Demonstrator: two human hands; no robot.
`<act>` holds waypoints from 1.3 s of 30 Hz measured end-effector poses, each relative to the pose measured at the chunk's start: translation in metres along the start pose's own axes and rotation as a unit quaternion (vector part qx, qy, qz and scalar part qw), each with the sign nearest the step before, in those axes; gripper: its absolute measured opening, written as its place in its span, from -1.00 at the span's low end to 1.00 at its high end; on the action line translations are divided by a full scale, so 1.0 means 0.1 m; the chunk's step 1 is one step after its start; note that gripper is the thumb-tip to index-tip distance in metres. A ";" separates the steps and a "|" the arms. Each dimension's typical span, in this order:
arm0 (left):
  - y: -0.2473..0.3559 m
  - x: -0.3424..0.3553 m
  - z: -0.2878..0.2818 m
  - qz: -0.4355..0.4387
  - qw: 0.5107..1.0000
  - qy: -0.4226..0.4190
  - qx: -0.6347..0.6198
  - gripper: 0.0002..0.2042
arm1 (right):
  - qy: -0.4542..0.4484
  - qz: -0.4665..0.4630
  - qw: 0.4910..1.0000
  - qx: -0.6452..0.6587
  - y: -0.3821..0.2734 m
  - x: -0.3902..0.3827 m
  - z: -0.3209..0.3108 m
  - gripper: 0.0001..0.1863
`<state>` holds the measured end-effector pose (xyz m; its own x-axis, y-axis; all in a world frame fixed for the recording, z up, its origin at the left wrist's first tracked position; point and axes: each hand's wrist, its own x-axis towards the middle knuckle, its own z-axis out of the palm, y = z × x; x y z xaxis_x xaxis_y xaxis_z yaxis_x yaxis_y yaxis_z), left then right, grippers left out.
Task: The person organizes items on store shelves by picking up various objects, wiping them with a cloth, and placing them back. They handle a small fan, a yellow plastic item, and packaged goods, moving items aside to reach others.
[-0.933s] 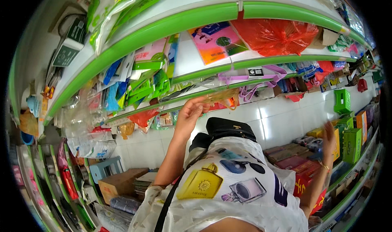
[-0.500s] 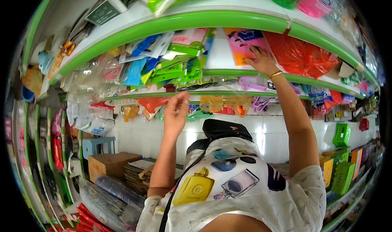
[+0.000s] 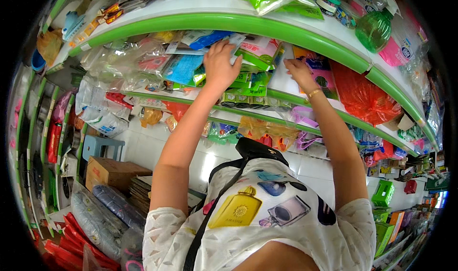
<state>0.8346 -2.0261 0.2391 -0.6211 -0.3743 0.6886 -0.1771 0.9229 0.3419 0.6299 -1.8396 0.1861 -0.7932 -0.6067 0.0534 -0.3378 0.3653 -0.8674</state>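
My left hand (image 3: 221,66) rests on a pile of flat packets on the shelf, fingers spread, thumb apart. Under and around it are a light blue packet (image 3: 183,69), a darker blue packet (image 3: 209,40) and white ones. Just right of it lies a pink and green packet (image 3: 260,49), with more green packets (image 3: 248,82) below. My right hand (image 3: 300,74), a gold bangle at its wrist, hovers or rests over the white shelf (image 3: 282,82), fingers loosely bent and apart. Beside it lies an orange and pink packet (image 3: 323,75), partly covered by the hand.
A green-edged shelf (image 3: 238,21) runs above my hands, bearing a green spray bottle (image 3: 374,30) and a green bag (image 3: 281,2). A red plastic bag (image 3: 365,94) sits at the right. Clear plastic bags (image 3: 119,65) lie left. Behind stand a carton (image 3: 112,175) and a blue stool (image 3: 98,148).
My left hand has risen from in front of the shelves onto the packets. My right hand has come off the orange and pink packet toward the left. The view has shifted.
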 end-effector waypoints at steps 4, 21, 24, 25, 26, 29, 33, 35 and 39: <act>0.04 0.32 0.30 0.053 0.996 -0.040 0.055 -0.51 | 0.004 0.180 0.962 0.205 -0.33 0.25 0.38 -0.63; -0.48 0.75 0.71 -0.019 0.970 -0.179 0.162 -0.55 | 0.010 0.177 0.923 0.343 0.10 0.40 -0.03 -0.52; -0.47 0.78 0.74 -0.004 0.971 -0.162 0.174 -0.53 | 0.000 0.163 0.935 0.314 0.23 0.32 -0.27 -0.48; -0.47 0.78 0.74 0.000 0.972 -0.160 0.175 -0.52 | -0.003 0.140 0.938 0.318 0.28 0.27 -0.33 -0.48; -0.47 0.78 0.74 0.003 0.972 -0.157 0.176 -0.52 | -0.007 0.117 0.940 0.322 0.32 0.19 -0.39 -0.49; -0.48 0.83 0.73 -0.019 0.961 -0.210 0.179 -0.45 | -0.041 0.130 0.945 0.298 0.36 0.00 -0.57 -0.48; -0.52 0.72 0.70 -0.006 0.968 -0.199 0.152 -0.46 | -0.038 0.139 0.944 0.298 0.38 -0.32 -0.79 -0.48; -0.46 0.72 0.60 -0.008 0.963 -0.238 0.129 -0.42 | -0.027 0.125 0.940 0.317 0.41 -0.49 -0.89 -0.45; -0.06 0.59 0.47 0.109 0.975 -0.194 0.001 -0.46 | -0.011 0.113 0.921 0.373 0.38 -0.93 -1.02 -0.48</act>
<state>0.7634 -2.0495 0.2475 -0.8857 -0.1067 0.4517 -0.0094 0.9771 0.2125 0.6391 -1.6974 0.1991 -0.7873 -0.5919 -0.1729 0.2830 -0.0976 -0.9542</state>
